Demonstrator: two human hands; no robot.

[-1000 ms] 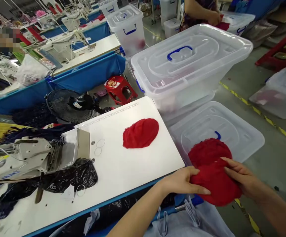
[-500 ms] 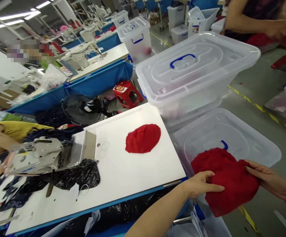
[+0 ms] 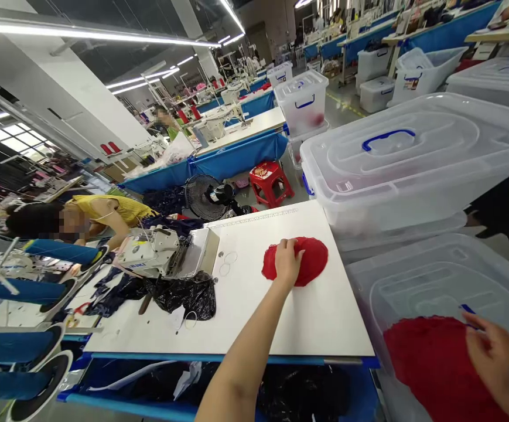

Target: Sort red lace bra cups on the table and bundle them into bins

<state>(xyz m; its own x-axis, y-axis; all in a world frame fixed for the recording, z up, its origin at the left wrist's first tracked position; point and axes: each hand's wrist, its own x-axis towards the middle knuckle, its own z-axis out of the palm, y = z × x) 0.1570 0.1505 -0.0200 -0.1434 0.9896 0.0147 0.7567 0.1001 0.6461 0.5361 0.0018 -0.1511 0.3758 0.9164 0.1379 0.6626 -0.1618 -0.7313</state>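
On the white tabletop lies a rounded red fabric piece [image 3: 313,261] with a frilly edge. My left hand [image 3: 287,261] rests on its left part, thumb apart from the fingers; whether the fingertips pinch any cloth is not plain. To the right, a second, larger-looking red fabric piece [image 3: 439,363] lies spread on a clear plastic lid [image 3: 412,278]. My right hand [image 3: 498,357], blurred, is over this piece's right side with fingers apart and nothing visible in them. Whether it touches the cloth I cannot tell.
A sewing machine [image 3: 153,252] stands on the white table [image 3: 245,322], with a black plastic bag [image 3: 192,296] beside it. A lidded clear bin [image 3: 395,176] borders the table's right side. Behind are a fan [image 3: 205,196] and a red stool [image 3: 272,181]. A person in yellow [image 3: 122,214] works at left.
Both hands held the red fabric piece over the lid; now it lies there. My left hand has moved left onto the table's piece. The camera view has turned left.
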